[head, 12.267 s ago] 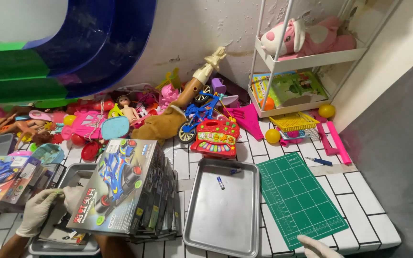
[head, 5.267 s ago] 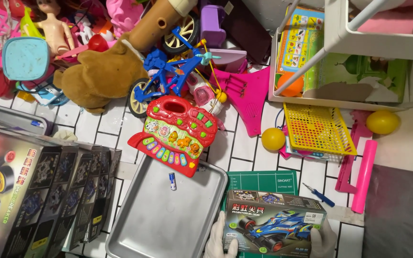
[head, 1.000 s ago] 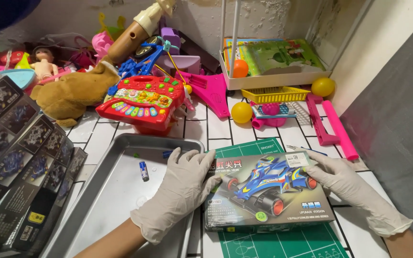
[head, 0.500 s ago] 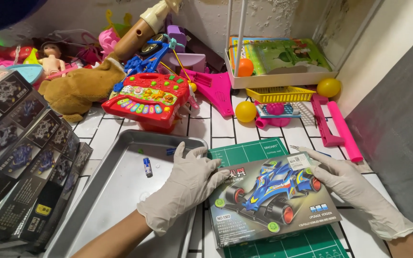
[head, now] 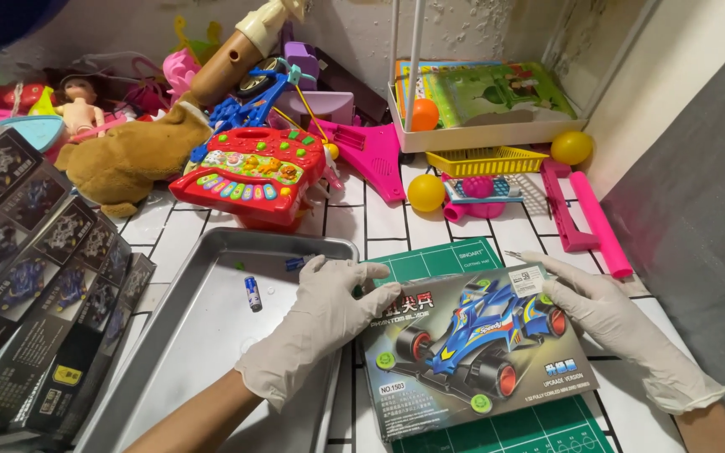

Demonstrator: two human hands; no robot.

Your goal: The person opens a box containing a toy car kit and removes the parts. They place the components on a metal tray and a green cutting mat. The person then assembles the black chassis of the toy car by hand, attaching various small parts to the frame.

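A flat toy-car kit box [head: 476,348] with a blue racing car pictured on its lid lies on a green cutting mat [head: 455,260]. My left hand [head: 316,323], in a white glove, grips the box's left edge, its wrist over a metal tray [head: 203,335]. My right hand [head: 618,323], also gloved, holds the box's right edge near the upper corner. A small battery [head: 252,294] lies in the tray.
A stack of dark kit boxes [head: 31,277] leans at the left. Behind are a red toy keyboard [head: 249,176], a brown plush toy [head: 127,159], a blue toy bike [head: 249,101], yellow balls [head: 425,193], pink plastic pieces [head: 589,214] and a white shelf rack [head: 480,101].
The box has slid slightly toward me and tilted, with both hands still on its edges. The view has shifted a little.
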